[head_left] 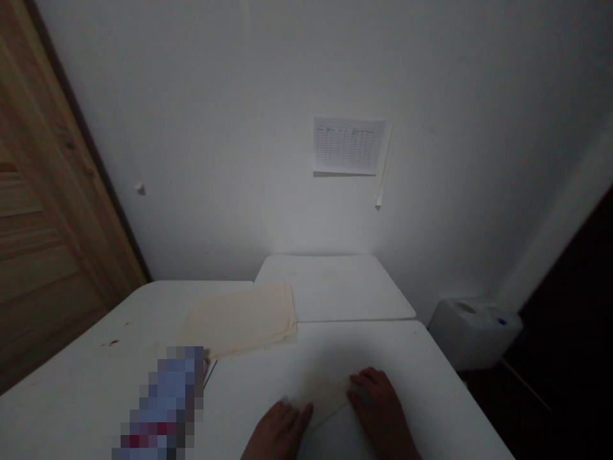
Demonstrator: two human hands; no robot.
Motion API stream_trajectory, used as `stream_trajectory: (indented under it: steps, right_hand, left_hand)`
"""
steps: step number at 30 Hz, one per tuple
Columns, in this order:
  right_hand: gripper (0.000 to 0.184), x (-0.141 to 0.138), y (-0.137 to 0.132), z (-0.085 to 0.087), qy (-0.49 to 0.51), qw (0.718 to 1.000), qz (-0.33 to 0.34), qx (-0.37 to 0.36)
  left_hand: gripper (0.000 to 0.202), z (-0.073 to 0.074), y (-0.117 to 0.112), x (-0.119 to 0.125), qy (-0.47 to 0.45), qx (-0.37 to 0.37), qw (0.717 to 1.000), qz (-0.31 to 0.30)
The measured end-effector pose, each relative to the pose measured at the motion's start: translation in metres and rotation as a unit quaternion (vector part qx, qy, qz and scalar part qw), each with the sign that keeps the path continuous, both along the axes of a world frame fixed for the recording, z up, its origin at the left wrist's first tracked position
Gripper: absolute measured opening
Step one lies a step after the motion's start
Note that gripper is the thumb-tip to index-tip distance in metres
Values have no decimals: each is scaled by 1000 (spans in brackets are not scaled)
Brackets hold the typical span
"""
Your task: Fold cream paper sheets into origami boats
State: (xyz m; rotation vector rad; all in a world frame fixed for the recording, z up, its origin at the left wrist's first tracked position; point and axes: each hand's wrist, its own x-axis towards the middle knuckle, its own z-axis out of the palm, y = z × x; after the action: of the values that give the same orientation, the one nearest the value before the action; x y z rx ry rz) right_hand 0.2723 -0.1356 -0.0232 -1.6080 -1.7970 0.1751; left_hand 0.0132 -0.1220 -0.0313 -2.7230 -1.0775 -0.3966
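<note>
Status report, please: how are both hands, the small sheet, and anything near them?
Left hand and right hand touching small pale sheet. Sheet on white table, between them. Stacked sheets farther off, leftward, apart from hands.

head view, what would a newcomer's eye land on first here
Probably the left hand and right hand, low in the picture, at a pale sheet on the white table. Next, the pixelated patch at lower left and the larger pale stack up and right of it. Higher, a printed page stands out on the wall.
</note>
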Motion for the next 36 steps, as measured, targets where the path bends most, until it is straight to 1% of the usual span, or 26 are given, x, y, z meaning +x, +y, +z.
stream_trajectory:
  steps: [1,3,6,10,12,16,20,24,26,30,32,34,36]
  right_hand:
    - [20,-1,1,0,6,1000,5,0]
    - [20,-4,2,-1,20,1000,11,2]
    - [20,-6,2,-2,38,999,14,4]
    - [21,-5,2,-4,48,999,9,6]
    - [22,-4,1,-6,47,999,7,8]
    - [26,-2,1,-9,47,999,8,0]
    - [31,-2,5,-4,63,998,8,-28]
    - [36,-5,15,4,93,994,9,-55]
    - [40,-5,20,7,108,992,16,-66]
    - [48,-3,25,12,119,989,35,-77]
    - [51,-2,26,12,121,989,40,-76]
    - [51,-1,27,10,123,989,40,-72]
    - [50,-1,27,7,124,990,35,-60]
  left_hand:
    - [50,4,6,9,2,-23,1000,8]
    - [37,12,19,26,21,-63,998,3]
    - [14,22,33,48,19,-75,997,-10]
    - [12,28,38,60,-13,-70,997,-3]
    - [8,31,38,61,-47,-71,996,-20]
    - [22,35,37,59,-128,-79,986,-69]
    - [20,36,38,58,-156,-110,979,-66]
    - [16,38,39,58,-181,-125,973,-65]
    - [18,38,38,57,-193,-145,968,-68]
    - [32,38,40,56,-207,-187,957,-81]
    - [37,37,42,57,-208,-197,955,-77]
    - [38,36,44,59,-202,-193,958,-64]
    - [33,35,45,63,-179,-174,967,-45]
